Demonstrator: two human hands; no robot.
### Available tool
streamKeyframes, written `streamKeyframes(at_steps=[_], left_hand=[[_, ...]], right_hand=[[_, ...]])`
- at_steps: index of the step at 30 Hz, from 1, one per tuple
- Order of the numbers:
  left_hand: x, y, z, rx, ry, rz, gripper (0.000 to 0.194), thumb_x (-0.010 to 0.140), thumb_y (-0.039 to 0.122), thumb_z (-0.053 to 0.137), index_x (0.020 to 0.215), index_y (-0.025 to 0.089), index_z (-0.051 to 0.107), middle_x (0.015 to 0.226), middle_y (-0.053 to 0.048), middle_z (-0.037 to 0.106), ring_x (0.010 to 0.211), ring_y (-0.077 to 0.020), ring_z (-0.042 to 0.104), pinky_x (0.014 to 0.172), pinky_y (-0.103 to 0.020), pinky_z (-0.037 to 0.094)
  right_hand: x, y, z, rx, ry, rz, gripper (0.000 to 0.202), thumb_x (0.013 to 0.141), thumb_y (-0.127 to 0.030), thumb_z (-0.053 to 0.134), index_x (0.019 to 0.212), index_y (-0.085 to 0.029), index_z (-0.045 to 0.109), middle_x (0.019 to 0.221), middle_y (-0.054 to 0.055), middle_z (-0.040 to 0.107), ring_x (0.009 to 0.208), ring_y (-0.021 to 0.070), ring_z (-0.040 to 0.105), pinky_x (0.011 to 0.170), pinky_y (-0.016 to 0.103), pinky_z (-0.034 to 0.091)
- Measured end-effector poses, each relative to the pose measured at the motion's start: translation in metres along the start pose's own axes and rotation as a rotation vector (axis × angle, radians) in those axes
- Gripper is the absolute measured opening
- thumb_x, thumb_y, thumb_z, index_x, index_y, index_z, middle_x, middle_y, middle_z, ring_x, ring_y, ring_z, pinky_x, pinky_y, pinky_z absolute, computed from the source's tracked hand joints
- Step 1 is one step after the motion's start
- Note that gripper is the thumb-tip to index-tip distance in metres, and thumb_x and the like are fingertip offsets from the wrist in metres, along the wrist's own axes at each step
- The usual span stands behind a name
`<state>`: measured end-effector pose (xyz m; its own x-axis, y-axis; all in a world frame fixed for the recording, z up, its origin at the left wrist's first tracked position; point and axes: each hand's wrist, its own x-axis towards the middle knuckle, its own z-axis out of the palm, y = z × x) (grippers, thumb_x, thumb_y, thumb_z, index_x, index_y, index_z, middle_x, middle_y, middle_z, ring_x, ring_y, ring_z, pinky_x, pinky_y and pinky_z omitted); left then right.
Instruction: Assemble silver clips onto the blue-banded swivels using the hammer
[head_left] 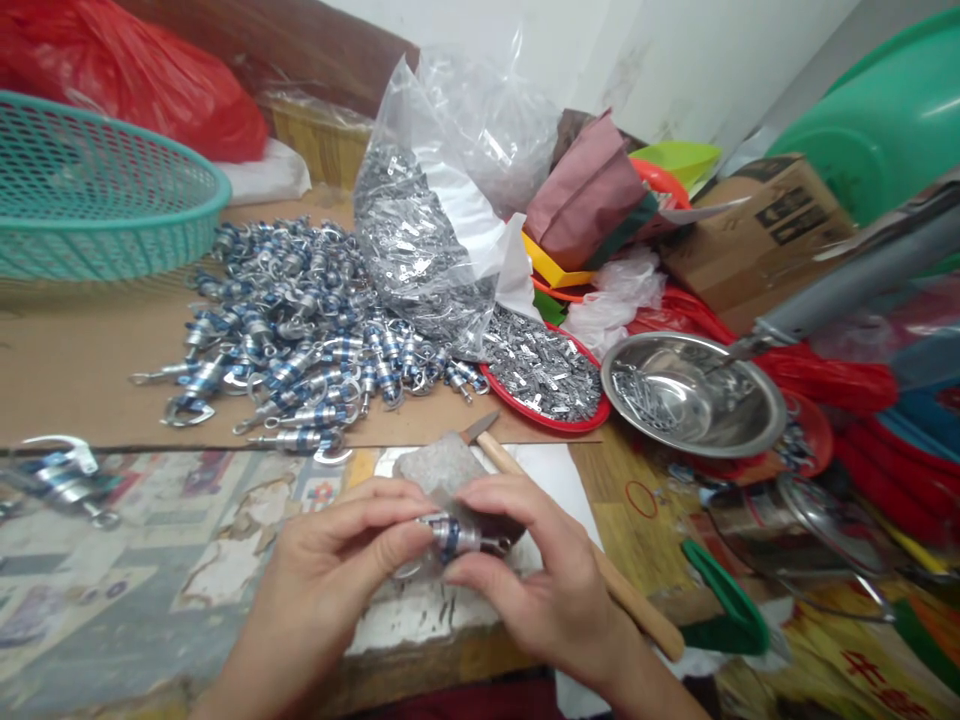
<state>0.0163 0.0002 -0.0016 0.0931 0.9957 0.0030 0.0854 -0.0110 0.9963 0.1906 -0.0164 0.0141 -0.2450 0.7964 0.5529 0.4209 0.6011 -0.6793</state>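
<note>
A silver metal hook fitting [459, 538] with a blue band is held crosswise in front of me. My left hand [330, 575] pinches its left end between thumb and forefinger. At its other end, my right hand [551, 585] has thumb and forefinger closed around it, with a small ring end showing between them. Just beyond my fingers lies a grey stone block [435, 463]. A wooden tool handle [649, 612] runs under my right hand. Behind, a large pile of similar hook fittings [292, 310] covers the cardboard, and another fitting [67, 485] lies apart at left.
A clear bag [409, 240] of small metal plates leans beside a red dish [544, 375] heaped with them. A steel bowl [697, 395] holds metal pieces. A turquoise basket [105, 230] stands at left, a cardboard box [757, 230] at right. A green frame [727, 600] lies near the edge.
</note>
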Motion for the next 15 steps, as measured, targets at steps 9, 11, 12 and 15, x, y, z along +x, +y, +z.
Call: streamKeyframes(at_steps=[9,11,12,15], left_hand=[[-0.004,0.026,-0.007,0.274,-0.021,0.104,0.009,0.07,0.03,0.065,0.068,0.028,0.074,0.081,0.002,0.077,0.079,-0.0205,0.068,0.077,-0.025,0.047],[-0.005,0.028,-0.007,0.234,-0.046,0.083,0.009,0.069,0.03,0.066,0.067,0.028,0.075,0.081,0.001,0.078,0.079,-0.0207,0.069,0.074,-0.023,0.049],[-0.006,0.028,-0.006,0.203,-0.055,0.044,0.009,0.069,0.031,0.067,0.067,0.028,0.076,0.079,0.001,0.078,0.077,-0.0206,0.069,0.073,-0.023,0.05],[-0.014,0.026,0.0,0.044,0.01,-0.152,0.009,0.068,0.034,0.069,0.07,0.03,0.076,0.076,0.003,0.079,0.074,-0.0191,0.07,0.069,-0.021,0.052]], right_hand=[[-0.01,0.002,-0.004,-0.21,-0.016,-0.253,0.023,0.082,-0.003,0.056,0.097,-0.016,0.068,0.097,0.01,0.071,0.086,0.0157,0.068,0.073,0.025,0.057],[-0.008,0.001,-0.002,-0.155,0.018,-0.214,0.025,0.08,-0.001,0.058,0.096,-0.016,0.069,0.095,0.01,0.071,0.085,0.0151,0.068,0.074,0.024,0.057],[-0.006,0.0,-0.001,-0.116,0.039,-0.183,0.023,0.079,-0.002,0.06,0.094,-0.016,0.07,0.093,0.01,0.072,0.083,0.0149,0.068,0.073,0.024,0.057],[-0.004,-0.008,0.006,0.02,0.11,-0.042,0.014,0.073,-0.005,0.069,0.085,-0.012,0.073,0.08,0.01,0.072,0.072,0.0146,0.069,0.067,0.021,0.057]])
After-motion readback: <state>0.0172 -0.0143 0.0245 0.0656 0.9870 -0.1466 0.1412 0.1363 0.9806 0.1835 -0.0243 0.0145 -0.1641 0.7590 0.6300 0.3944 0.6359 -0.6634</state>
